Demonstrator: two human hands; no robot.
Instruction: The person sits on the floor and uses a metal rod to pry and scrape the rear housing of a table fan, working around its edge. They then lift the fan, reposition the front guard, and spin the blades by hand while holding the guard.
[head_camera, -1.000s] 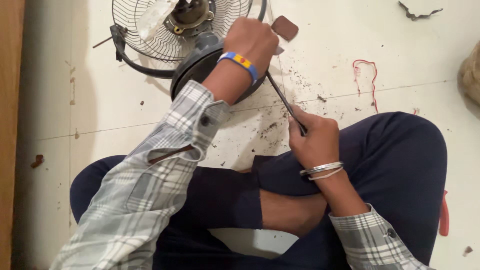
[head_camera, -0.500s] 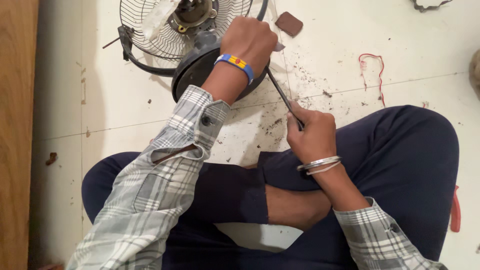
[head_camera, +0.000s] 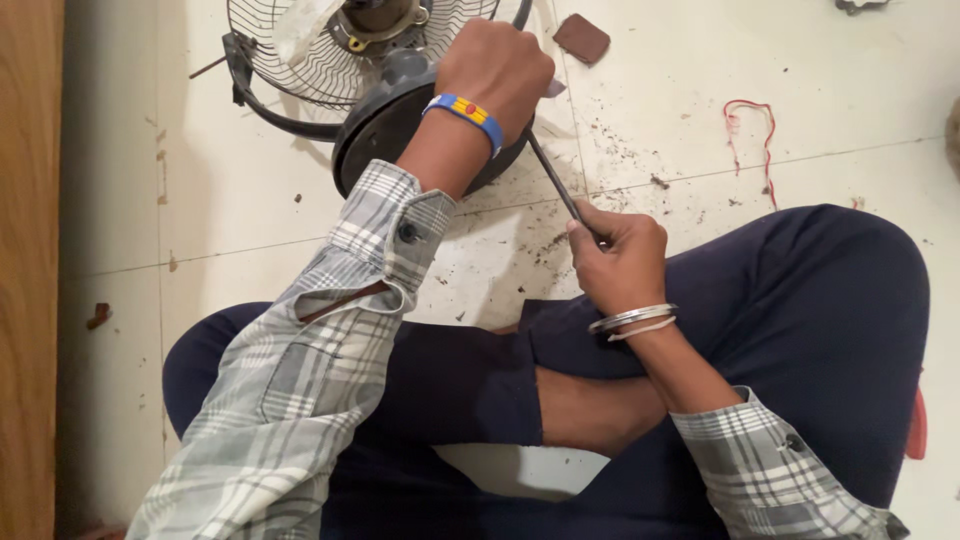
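From my head camera, the dark round fan housing (head_camera: 385, 125) lies on the dusty floor (head_camera: 680, 120), its wire grille (head_camera: 290, 50) behind it. My left hand (head_camera: 495, 70) clamps over the housing, wrist bent down. My right hand (head_camera: 620, 255) is fisted around a thin dark tool (head_camera: 553, 180), angled up toward the housing.

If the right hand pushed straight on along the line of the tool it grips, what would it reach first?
Most likely the dark round fan base, just under the left hand: the right hand points its thin screwdriver there. Depth is unclear.
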